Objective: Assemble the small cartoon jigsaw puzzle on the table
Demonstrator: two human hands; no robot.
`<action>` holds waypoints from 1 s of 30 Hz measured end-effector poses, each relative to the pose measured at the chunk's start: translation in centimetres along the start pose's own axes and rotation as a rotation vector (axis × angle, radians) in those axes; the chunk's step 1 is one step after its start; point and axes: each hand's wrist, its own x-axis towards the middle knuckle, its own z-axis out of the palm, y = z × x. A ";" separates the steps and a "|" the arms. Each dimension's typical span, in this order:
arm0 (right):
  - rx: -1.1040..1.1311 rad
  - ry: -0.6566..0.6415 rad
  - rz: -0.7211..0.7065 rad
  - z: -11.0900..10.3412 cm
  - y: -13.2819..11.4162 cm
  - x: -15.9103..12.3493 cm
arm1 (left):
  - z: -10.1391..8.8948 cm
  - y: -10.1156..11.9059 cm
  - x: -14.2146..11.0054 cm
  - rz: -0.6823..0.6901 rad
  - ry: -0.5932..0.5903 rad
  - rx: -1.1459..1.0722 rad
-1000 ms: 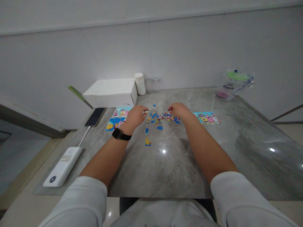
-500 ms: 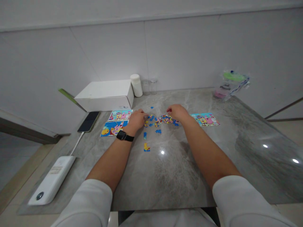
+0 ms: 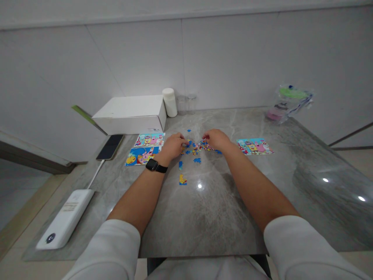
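A loose pile of small jigsaw puzzle pieces (image 3: 204, 146), mostly blue, yellow and red, lies on the grey table. My left hand (image 3: 174, 144), with a black watch on its wrist, touches the pile's left side with curled fingers. At the pile's right side, my right hand (image 3: 216, 139) has thumb and fingers drawn together among the pieces. Whatever either hand pinches is too small to make out. Nearer to me lie a few joined blue pieces (image 3: 197, 160), a blue piece (image 3: 180, 165) and a small joined yellow section (image 3: 182, 179).
Two cartoon picture cards, an upper card (image 3: 149, 139) and a lower card (image 3: 142, 156), lie left of my hands. Another card (image 3: 255, 146) is on the right. Behind are a white box (image 3: 129, 114), a white bottle (image 3: 169, 102) and clear glasses. A phone (image 3: 110, 147) is cabled to a power bank (image 3: 65, 218).
My left hand has shifted slightly right, further over the pile's left edge. The right hand has moved a little left, its fingers lower into the pieces. The view has tilted slightly.
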 end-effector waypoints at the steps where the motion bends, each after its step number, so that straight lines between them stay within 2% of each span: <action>1: 0.000 -0.003 -0.018 0.0 -0.1 0.0 | 0.1 0.0 0.0 0.010 -0.018 0.007; 4: -0.007 -0.027 -0.050 0.0 -0.2 -0.1 | -0.1 0.0 0.0 -0.018 -0.024 0.056; 8: -0.034 -0.037 -0.098 0.3 -0.2 -0.1 | -0.4 0.3 0.1 -0.045 0.029 0.076; 12: -0.060 -0.068 -0.144 1.2 -0.2 0.0 | 0.0 1.1 0.0 0.025 0.035 0.057; 16: -0.055 -0.102 -0.120 1.8 0.1 0.3 | 0.7 1.8 -0.2 0.107 -0.004 0.042; 24: -0.043 0.012 -0.025 1.8 1.5 0.9 | 0.8 1.5 -0.3 0.025 0.043 0.085; 30: -0.053 -0.028 -0.127 2.8 0.9 0.8 | 0.6 1.3 -0.2 0.013 0.129 0.070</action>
